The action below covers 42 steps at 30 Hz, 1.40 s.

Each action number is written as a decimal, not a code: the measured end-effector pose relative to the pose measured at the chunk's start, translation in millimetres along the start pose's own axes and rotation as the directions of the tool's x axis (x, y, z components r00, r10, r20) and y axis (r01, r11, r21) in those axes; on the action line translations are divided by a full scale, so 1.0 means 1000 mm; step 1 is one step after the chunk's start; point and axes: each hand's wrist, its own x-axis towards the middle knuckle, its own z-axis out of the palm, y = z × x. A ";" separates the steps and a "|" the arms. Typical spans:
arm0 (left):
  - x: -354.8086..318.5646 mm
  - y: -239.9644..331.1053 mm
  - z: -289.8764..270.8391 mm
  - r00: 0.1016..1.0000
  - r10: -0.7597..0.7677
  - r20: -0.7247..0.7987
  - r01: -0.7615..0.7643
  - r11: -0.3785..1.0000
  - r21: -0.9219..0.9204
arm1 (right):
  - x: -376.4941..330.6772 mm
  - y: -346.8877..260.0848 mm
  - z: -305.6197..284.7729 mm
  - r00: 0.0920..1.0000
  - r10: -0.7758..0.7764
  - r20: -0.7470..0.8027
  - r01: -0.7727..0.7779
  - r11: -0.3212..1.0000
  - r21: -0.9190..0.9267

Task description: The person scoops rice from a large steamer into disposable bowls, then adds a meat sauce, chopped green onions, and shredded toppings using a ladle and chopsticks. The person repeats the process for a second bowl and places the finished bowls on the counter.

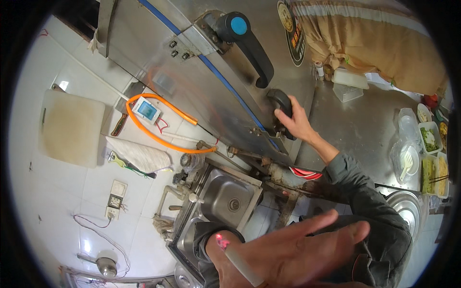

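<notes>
My right hand [298, 124] reaches forward and is closed around a black door handle [278, 98] on a stainless steel cabinet door [225, 103] with a blue seal strip. Above it is a larger black lever handle [252, 50] with a blue round cap, which no hand touches. My left hand [293, 257] is raised close in the foreground, slightly blurred, with thumb and fingers stretched out and nothing visible in it. Around that wrist sits a pale band [242, 266], with a red glow beside it.
A steel sink [230, 199] lies below the door. An orange hose [158, 141] loops by a small meter [146, 110], near a hanging cutting board [72, 127]. On the steel counter [345, 139] at right are food containers [430, 137], a white fork [407, 163] and a brown cloth [374, 43].
</notes>
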 end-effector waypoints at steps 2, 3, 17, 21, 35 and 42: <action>0.025 -0.010 -0.015 0.988 0.155 0.011 -0.155 0.987 0.036 | 0.006 -0.016 -0.020 0.916 -0.380 -0.129 0.300 0.862 -0.409; 0.043 0.018 -0.018 0.986 0.168 0.022 -0.169 0.979 0.116 | 0.020 -0.050 -0.013 0.862 -0.480 -0.163 0.378 0.823 -0.424; -0.015 -0.194 0.017 0.851 -0.243 -0.465 -0.041 0.852 -0.522 | 0.230 -0.247 -0.055 0.599 -0.771 -0.217 0.445 0.546 -0.710; -0.036 -0.212 0.016 0.826 -0.321 -0.464 -0.015 0.810 -0.587 | 0.196 -0.240 -0.044 0.653 -0.660 -0.372 0.435 0.729 -0.529; -0.030 -0.212 -0.036 0.804 -0.319 -0.501 0.018 0.856 -0.517 | -0.020 -0.011 -0.058 0.912 0.077 -0.404 -0.163 0.969 -0.185; 0.000 -0.227 -0.023 0.790 -0.427 -0.439 0.190 0.852 -0.488 | -0.039 -0.024 -0.173 0.898 0.105 -0.426 -0.151 0.986 -0.074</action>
